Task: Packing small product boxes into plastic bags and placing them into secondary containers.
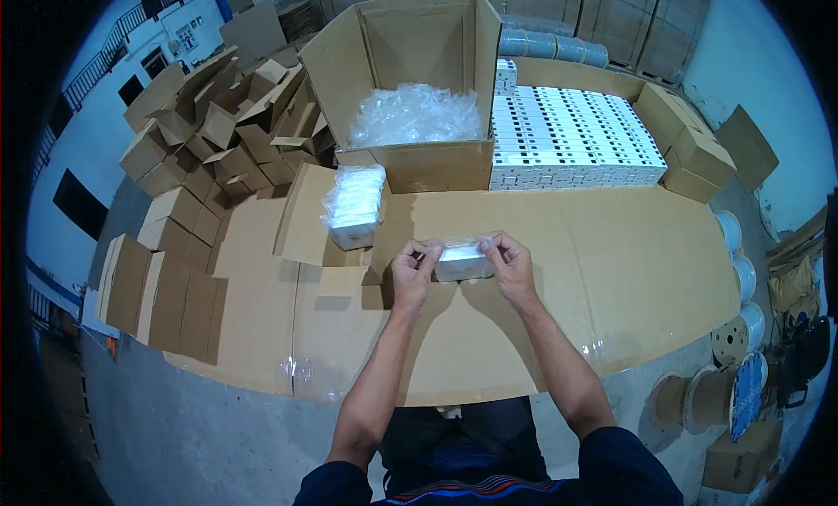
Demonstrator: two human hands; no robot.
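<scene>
- The left hand [413,268] and right hand [511,263] each pinch an end of a small white box in a clear plastic bag [463,261], held just above the cardboard-covered table [611,279].
- A stack of bagged white boxes [353,206] lies just left of the hands, on a cardboard flap.
- Behind stands an open carton [419,161] holding clear plastic bags [417,113].
- Rows of white boxes [572,139] fill the table's right back; empty small cartons [218,130] pile up at the left.
</scene>
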